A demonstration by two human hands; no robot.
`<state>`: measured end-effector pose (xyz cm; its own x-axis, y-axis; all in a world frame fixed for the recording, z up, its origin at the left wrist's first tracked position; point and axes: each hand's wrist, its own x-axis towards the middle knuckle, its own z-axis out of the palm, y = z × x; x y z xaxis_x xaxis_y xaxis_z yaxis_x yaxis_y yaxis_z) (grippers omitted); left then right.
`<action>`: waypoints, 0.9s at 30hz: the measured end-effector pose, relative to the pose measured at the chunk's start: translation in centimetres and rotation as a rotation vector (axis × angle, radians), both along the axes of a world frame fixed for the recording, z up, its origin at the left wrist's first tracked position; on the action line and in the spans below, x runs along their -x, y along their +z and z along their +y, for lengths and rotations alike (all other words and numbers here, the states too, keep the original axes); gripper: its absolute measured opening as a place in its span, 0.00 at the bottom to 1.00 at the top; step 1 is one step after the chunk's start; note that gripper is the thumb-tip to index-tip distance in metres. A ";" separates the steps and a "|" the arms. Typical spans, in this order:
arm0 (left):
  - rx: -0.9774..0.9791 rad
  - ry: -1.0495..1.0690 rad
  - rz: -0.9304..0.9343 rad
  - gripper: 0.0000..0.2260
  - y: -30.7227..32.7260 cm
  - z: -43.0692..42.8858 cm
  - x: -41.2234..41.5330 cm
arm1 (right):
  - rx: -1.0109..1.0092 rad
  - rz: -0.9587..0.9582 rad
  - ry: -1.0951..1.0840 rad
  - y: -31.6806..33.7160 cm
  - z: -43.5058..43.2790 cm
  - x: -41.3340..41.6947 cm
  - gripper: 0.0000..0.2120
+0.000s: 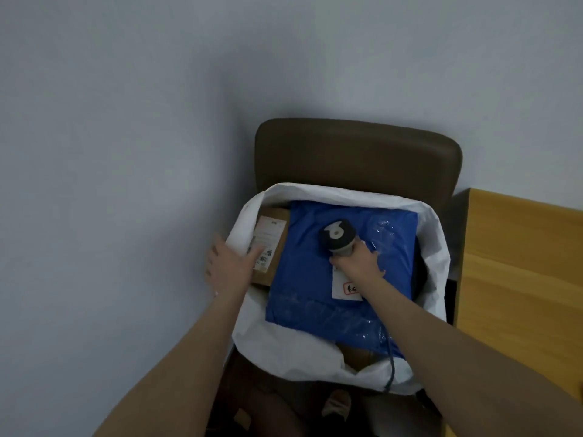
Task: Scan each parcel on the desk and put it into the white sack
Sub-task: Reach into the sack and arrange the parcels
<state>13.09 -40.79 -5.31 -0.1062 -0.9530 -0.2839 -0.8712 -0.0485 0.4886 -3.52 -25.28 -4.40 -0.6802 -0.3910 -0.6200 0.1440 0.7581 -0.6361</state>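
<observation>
Over the middle of the white sack (pixel 284 351), the right hand (pixel 356 260) is wrapped tight around the handle of the scanner (pixel 337 236). The scanner's dark head with its pale top sits just above the fist, pointing away from the person. Its grey cable (pixel 391 364) trails back down across the sack's near rim.

The left hand (pixel 232 263) is relaxed and holding nothing. Its fingers are stretched out flat and reach in over the sack's left edge, with one fingertip lying across the printed label (pixel 266 239) of a cardboard box (pixel 271 244). Can't really tell if it's pressing down or just resting there.

Right under the scanner hand is a blue parcel (pixel 315 298), a shiny plastic mailer lying flat on top and filling most of the sack's opening. It has a white sticker (pixel 342 287) with a red-bordered mark, partly hidden by the right wrist. The cardboard box is already inside the sack too, tucked along the left side next to the blue parcel and partly under its edge. A bit more brown cardboard (pixel 356 354) peeks out from beneath the blue parcel's near edge.

The sack sits open on a brown chair (pixel 356 152), whose backrest stands against a plain grey wall (pixel 126 121). The wooden desk (pixel 520 263) is just to the right of the chair. Down at the bottom you can see a shoe (pixel 337 402) on the dark floor.
</observation>
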 end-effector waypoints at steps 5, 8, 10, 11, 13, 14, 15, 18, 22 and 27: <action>-0.396 0.418 0.230 0.38 -4.2 7.2 -5.9 | 0.027 0.028 0.002 -1.6 2.2 -2.0 0.13; -0.514 0.434 0.336 0.25 -5.1 9.4 -6.3 | 0.067 0.030 0.028 -3.2 4.1 -2.9 0.14; -0.481 0.375 0.332 0.22 -5.3 9.9 -6.1 | 0.085 0.039 0.043 -2.9 5.5 -3.7 0.15; -0.461 0.377 0.347 0.21 -5.5 9.9 -6.0 | 0.086 0.041 0.046 -1.5 6.4 -4.3 0.15; -0.410 0.405 0.426 0.19 -4.3 9.5 -5.5 | 0.096 0.031 0.044 -0.1 8.1 -5.2 0.10; -0.383 0.431 0.501 0.17 -3.1 9.2 -5.1 | 0.100 0.023 0.041 0.4 8.9 -5.4 0.08; -0.339 0.452 0.598 0.16 -1.8 8.6 -4.6 | 0.100 0.018 0.037 0.9 9.6 -5.6 0.06; -0.166 0.465 0.699 0.13 2.9 7.1 -3.5 | 0.098 0.011 0.013 2.3 12.1 -6.1 0.06; -0.160 0.434 0.697 0.15 4.1 9.7 -4.0 | 0.114 -0.014 -0.060 3.3 15.2 -6.4 0.08; -0.305 0.526 0.589 0.30 0.6 16.0 -5.3 | 0.118 -0.117 -0.224 2.3 18.7 -6.4 0.17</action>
<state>18.41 -24.80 -4.68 0.1186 -0.8101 -0.5742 -0.3048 -0.5801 0.7554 2.91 -6.56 -2.13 -0.6842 -0.3134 -0.6585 0.3771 0.6208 -0.6873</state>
